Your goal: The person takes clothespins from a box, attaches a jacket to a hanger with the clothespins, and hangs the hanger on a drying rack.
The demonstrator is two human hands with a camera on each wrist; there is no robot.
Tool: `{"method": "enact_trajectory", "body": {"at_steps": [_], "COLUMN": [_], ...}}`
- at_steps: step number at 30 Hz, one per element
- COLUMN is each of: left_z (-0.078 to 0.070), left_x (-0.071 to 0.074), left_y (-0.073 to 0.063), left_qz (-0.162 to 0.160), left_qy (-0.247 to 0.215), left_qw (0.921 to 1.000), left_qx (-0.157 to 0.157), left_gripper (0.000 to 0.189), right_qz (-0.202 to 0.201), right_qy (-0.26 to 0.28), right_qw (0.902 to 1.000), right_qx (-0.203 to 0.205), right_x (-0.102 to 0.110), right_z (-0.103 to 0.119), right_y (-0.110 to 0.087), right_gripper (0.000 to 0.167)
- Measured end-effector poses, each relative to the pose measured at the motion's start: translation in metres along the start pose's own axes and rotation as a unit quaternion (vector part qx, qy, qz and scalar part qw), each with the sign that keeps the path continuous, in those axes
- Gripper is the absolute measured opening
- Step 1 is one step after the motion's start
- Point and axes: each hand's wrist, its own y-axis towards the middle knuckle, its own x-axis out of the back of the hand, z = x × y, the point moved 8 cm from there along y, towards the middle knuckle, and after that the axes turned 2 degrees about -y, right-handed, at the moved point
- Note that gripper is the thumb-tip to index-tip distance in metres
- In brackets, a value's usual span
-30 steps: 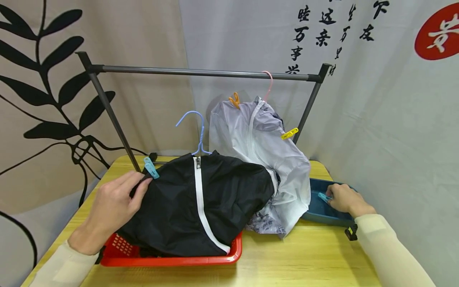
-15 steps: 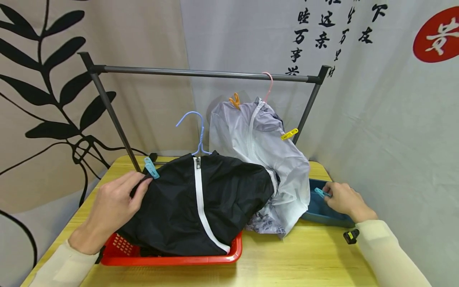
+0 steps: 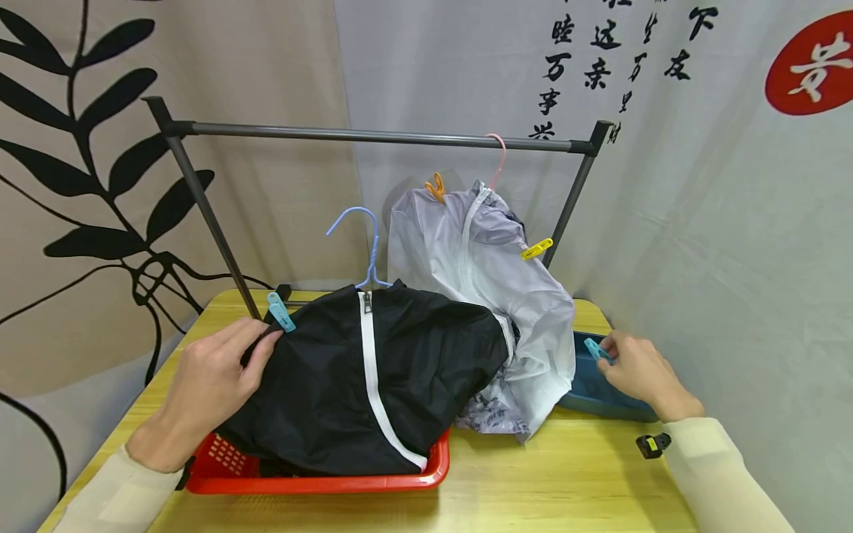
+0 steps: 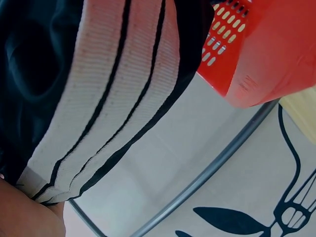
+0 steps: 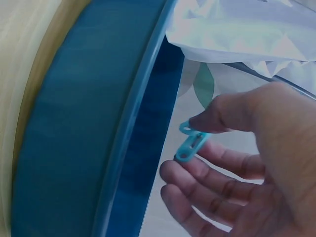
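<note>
My left hand (image 3: pixel 216 374) grips the left shoulder edge of a black jacket (image 3: pixel 320 385), just below a light blue clothespin (image 3: pixel 281 312) clipped there. A blue hanger (image 3: pixel 375 252) sticks up from its collar. The jacket's white front zipper runs down toward a red basket (image 3: pixel 313 485) beneath it. In the left wrist view a striped ribbed band (image 4: pixel 113 84) of the jacket hangs close to the fingers. Over the blue tray (image 3: pixel 600 403) my right hand (image 3: pixel 646 370) pinches a second light blue clothespin (image 5: pixel 192 145) between thumb and fingers.
A grey rack (image 3: pixel 373 136) spans the back of the wooden table (image 3: pixel 533 481). From it, on a pink hanger (image 3: pixel 499 159), hangs a pale grey jacket (image 3: pixel 486 252) bearing an orange clothespin (image 3: pixel 436 188) and a yellow clothespin (image 3: pixel 537 249). It overlaps the tray's left end.
My right hand has risen slightly within the tray area, and the clothespin in it has tilted more upright. The left hand and the black jacket have stayed put.
</note>
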Motion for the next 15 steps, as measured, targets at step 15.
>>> {"method": "enact_trajectory", "body": {"at_steps": [15], "left_z": [0.001], "left_x": [-0.001], "left_y": [0.0], "left_qz": [0.003], "left_qy": [0.001], "left_qw": [1.0], "left_qx": [0.006], "left_gripper": [0.057], "right_qz": [-0.096], "right_qy": [0.051], "right_qw": [0.9938], "right_qx": [0.023], "right_x": [0.014], "right_z": [0.018], "right_y": [-0.003], "right_gripper": [0.022]}}
